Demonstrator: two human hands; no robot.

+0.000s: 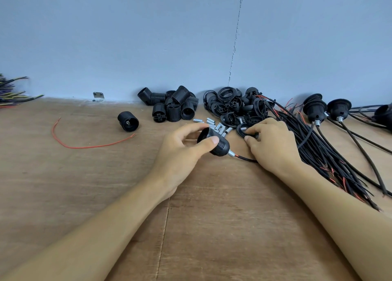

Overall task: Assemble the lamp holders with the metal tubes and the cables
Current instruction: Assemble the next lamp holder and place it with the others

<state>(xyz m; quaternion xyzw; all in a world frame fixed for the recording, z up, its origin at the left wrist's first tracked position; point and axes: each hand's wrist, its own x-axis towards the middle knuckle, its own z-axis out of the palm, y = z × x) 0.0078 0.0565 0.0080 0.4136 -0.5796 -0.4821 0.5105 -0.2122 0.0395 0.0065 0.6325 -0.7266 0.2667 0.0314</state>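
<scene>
My left hand (182, 147) grips a black threaded lamp holder (220, 146) between thumb and fingers, just above the wooden table (106, 185). A short metal tube (231, 153) sticks out of its narrow end, and a black cable (246, 159) runs from the tube under my right hand. My right hand (273, 142) pinches a black ring (244, 131) at the edge of the ring pile. Several loose metal tubes (214, 124) lie between the hands and the piles.
A heap of black holder bodies (174, 104) and a heap of rings and caps (235, 104) sit against the blue wall. A cable bundle (331, 153) fans out on the right beside assembled holders (315, 108). One holder (128, 121) and a red wire (84, 146) lie left.
</scene>
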